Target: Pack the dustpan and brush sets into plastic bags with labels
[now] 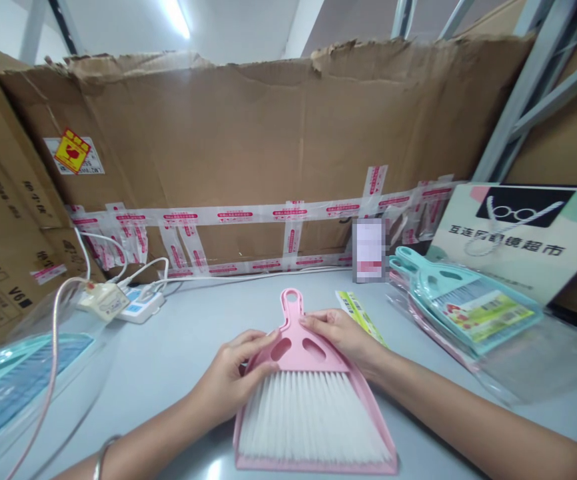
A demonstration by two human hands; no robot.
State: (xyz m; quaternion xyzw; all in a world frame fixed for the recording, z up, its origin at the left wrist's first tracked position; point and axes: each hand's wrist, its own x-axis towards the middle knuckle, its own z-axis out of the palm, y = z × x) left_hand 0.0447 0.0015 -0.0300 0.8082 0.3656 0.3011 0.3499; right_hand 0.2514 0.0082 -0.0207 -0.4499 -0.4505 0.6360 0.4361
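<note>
A pink hand brush point(313, 400) with white bristles lies nested in a matching pink dustpan point(386, 445), handles pointing away from me. My left hand point(241, 373) grips the left side, thumb on the brush near the top of the bristles, fingers toward the dustpan's edge. On the other side my right hand point(338, 333) pinches the set near the base of the handles, its lower fingers partly hidden. A yellow-green printed card point(361, 317) lies on the table just beyond my right hand.
Wrapped turquoise brush-and-dustpan sets point(488, 307) lie at right, before a white paper bag point(518, 247). Another turquoise set point(23, 373) is at left, crossed by a cable. A power strip point(141, 305) and a cardboard wall point(248, 147) stand behind.
</note>
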